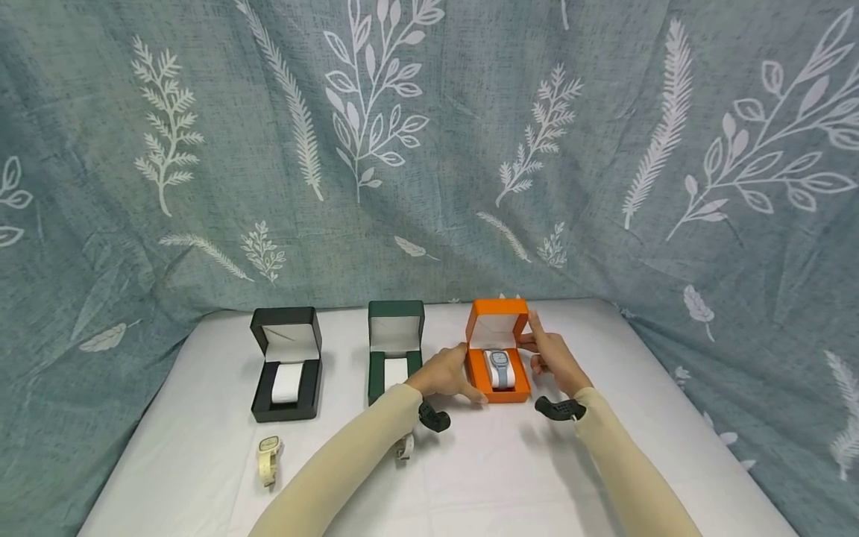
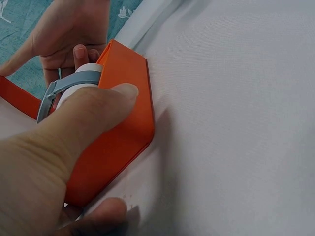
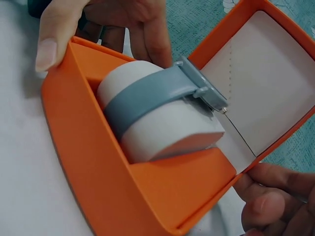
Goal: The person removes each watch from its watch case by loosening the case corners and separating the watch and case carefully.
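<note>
An orange watch box (image 1: 477,373) stands with its lid raised. Inside, a watch (image 1: 499,362) with a grey-blue strap is wrapped around a white cushion (image 3: 170,132). My left hand (image 1: 444,373) holds the box's front left corner, its thumb (image 2: 106,105) lying on the front wall and other fingers at the left side. On the box's right, my right hand (image 1: 553,359) is at the hinge, one finger stretched up along the lid (image 1: 499,307). Its other fingers (image 3: 275,179) bend loosely near the back corner.
A green watch box (image 1: 396,307) and a black one (image 1: 285,412), both with raised lids and white cushions, stand to the left. A cream watch (image 1: 268,459) lies before the black box. Another pale watch (image 1: 406,446) is partly behind my left forearm.
</note>
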Tool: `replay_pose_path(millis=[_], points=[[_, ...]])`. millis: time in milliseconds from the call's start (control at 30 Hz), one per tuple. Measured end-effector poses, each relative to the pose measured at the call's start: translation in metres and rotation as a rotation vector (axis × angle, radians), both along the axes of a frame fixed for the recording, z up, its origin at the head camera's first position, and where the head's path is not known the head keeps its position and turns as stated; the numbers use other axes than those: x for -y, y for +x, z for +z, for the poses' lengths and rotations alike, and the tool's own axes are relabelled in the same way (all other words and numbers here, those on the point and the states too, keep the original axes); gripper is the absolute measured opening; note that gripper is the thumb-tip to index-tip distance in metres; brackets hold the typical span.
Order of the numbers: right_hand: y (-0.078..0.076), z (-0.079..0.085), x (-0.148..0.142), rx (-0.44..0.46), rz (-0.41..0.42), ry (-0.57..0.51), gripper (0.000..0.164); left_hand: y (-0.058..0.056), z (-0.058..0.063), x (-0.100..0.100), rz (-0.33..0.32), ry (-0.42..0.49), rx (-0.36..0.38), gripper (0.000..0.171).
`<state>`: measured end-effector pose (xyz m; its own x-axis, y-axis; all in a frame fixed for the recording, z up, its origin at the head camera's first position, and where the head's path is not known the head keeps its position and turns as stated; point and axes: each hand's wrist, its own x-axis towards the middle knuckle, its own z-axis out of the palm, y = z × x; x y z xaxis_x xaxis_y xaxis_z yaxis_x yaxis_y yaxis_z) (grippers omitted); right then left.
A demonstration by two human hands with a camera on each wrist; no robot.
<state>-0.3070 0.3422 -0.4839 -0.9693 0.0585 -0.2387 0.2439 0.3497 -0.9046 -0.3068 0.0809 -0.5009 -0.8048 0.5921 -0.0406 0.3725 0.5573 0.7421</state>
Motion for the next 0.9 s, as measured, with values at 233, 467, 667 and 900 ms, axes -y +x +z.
replay_pose_path(millis=[233,467,667,900], points=[[-0.0006,0.0026,0.0021,0.026,-0.032,0.012,0.119,-0.0003,0.0008,-0.0013,0.007,-0.008,0.003,0.099],[0.0006,0.0028,0.0019,0.026,-0.034,0.01,0.119,-0.0004,0.0002,-0.0021,0.007,-0.016,0.001,0.099],[0.0004,0.0018,0.0017,0.027,-0.039,0.003,0.119,-0.0003,0.0006,-0.0021,0.006,-0.024,-0.014,0.099],[0.0005,0.0025,0.0002,0.041,0.004,-0.016,0.114,-0.0002,0.0009,0.0006,0.023,-0.048,-0.015,0.103]])
